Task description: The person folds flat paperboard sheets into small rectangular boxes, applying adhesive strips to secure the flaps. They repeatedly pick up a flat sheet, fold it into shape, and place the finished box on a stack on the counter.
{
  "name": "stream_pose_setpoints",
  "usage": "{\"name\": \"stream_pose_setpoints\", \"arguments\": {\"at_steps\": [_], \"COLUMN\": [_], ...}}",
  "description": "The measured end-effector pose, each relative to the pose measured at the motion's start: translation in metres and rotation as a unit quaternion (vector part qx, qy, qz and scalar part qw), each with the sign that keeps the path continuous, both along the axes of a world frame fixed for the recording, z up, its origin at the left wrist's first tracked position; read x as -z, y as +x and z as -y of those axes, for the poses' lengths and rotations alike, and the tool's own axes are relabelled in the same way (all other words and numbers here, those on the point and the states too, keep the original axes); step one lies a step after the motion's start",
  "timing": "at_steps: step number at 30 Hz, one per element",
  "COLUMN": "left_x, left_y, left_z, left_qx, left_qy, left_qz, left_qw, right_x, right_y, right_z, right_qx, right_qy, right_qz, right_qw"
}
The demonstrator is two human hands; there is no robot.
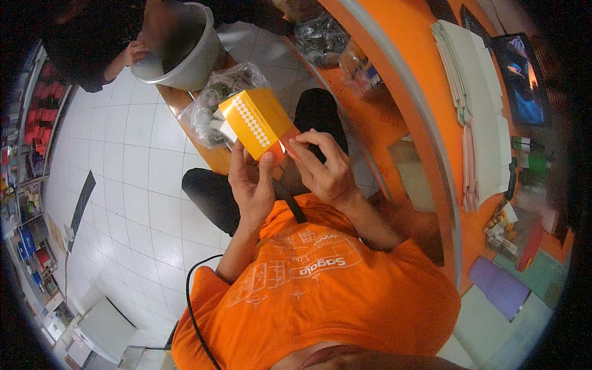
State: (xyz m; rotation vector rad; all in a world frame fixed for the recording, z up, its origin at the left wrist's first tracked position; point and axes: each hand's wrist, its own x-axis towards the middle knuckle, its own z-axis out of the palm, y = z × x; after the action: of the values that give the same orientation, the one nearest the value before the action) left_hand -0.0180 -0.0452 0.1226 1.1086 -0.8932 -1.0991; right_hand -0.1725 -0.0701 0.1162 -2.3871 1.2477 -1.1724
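Above my lap I hold a small yellow and orange cardboard box (254, 121) with a row of white diamonds along one side. It tilts up to the left, away from me. My left hand (251, 192) grips its lower left part, thumb in front and fingers partly hidden behind it. At the box's near right end, my right hand (325, 168) pinches an orange flap between thumb and fingertips. A narrow gap with a white edge shows between the flap and the box body.
Beyond the box lies a clear plastic bag (213, 102) on a low wooden surface (213, 159). Another person's hand (134, 53) rests at a grey bucket (196, 69). To my right runs an orange desk (404, 37) with stacked papers (484, 117) and a purple sheet (498, 287).
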Motion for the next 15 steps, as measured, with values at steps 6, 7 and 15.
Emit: {"name": "stream_pose_setpoints", "arguments": {"at_steps": [6, 7, 15], "left_x": [0.008, 0.011, 0.015], "left_y": [0.006, 0.006, 0.014], "left_z": [-0.005, -0.006, -0.012], "left_qx": [-0.009, -0.042, -0.119], "left_qy": [-0.054, -0.083, -0.163], "left_qz": [0.104, 0.152, 0.428], "left_qw": [0.993, 0.984, 0.881], "right_x": [-0.001, -0.005, -0.018], "right_y": [0.007, 0.007, 0.016], "right_z": [-0.001, -0.001, -0.004], "right_qx": [0.013, 0.015, 0.017], "right_qy": [0.121, 0.158, 0.071], "right_qz": [0.193, 0.223, 0.148], "right_qw": [0.974, 0.962, 0.986]}}
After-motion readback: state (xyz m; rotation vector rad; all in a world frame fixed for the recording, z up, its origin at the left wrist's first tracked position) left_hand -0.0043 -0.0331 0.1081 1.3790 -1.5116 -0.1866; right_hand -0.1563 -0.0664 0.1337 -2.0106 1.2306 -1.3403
